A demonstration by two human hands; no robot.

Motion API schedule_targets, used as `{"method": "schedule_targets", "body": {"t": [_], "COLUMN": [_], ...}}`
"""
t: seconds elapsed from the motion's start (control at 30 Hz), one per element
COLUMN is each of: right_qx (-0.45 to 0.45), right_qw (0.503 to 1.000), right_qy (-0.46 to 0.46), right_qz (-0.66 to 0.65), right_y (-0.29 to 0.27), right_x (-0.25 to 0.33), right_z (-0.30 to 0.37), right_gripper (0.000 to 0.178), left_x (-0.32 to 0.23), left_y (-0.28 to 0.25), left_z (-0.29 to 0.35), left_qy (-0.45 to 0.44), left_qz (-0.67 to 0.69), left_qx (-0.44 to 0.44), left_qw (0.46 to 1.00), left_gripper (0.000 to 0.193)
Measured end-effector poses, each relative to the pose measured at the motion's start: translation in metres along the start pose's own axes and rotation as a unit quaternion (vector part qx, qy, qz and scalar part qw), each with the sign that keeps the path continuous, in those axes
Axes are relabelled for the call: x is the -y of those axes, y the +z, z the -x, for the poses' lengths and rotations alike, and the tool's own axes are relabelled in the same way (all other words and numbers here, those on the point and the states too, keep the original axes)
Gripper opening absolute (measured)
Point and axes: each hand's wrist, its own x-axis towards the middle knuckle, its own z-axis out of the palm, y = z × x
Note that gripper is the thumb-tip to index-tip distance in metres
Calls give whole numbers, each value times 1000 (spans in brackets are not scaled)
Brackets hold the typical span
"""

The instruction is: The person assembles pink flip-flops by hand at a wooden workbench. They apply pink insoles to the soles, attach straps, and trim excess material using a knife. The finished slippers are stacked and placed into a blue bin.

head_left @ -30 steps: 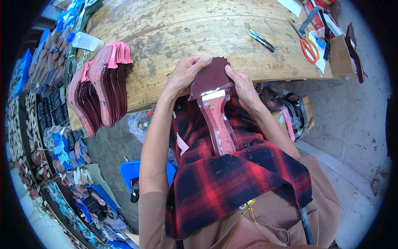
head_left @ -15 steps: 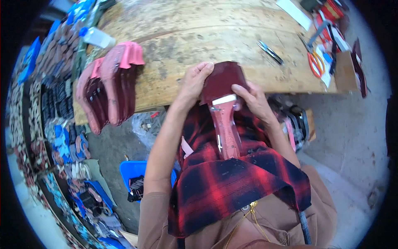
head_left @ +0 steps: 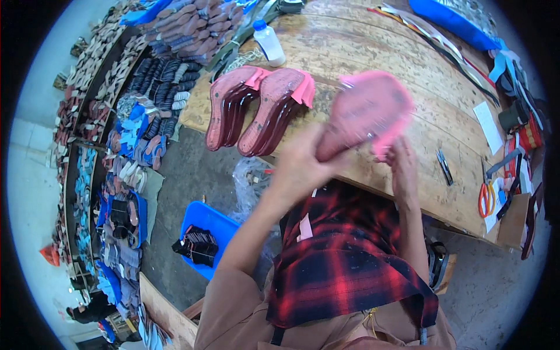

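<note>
A pink shoe insole [head_left: 373,108] with a loose pink flap along its edge is held up over the table, smeared by motion. My left hand [head_left: 309,160] is closed around its narrow dark maroon end. At the flap's lower corner is my right hand [head_left: 403,169], its fingers blurred; whether they grip the flap does not show. To the left, two stacks of similar insoles stand side by side at the table edge: the left stack [head_left: 224,99] and the right stack [head_left: 277,99], both pink on top with maroon layers below and pink flaps at the far end.
Behind the stacks stands a white bottle with a blue cap [head_left: 269,44]. Thread snips [head_left: 444,167] and orange-handled scissors [head_left: 486,199] lie on the wooden table [head_left: 326,35] at right. A blue bin [head_left: 224,224] holds dark pieces on the floor. Shelves of insoles [head_left: 87,116] line the left.
The insole has come up from my lap to above the table, now showing its pink face. Both hands have moved with it, and the view has swung left.
</note>
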Motion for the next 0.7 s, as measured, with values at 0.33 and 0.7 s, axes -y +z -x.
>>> {"method": "schedule_targets", "body": {"t": [0.33, 0.7], "right_qx": [136, 142], "right_qw": [937, 942], "right_qy": [223, 176], "right_qz": [-233, -248], "right_y": [139, 152], "right_x": [-95, -47], "right_z": [-90, -47], "right_gripper": [33, 27], "left_x": [128, 101], "left_y": [-56, -53], "left_z": [-28, -5], "left_qy": [-184, -196], "left_qz": [-203, -86], "left_qx": [1, 0], "left_qw": [962, 977], "left_gripper": [75, 81]}}
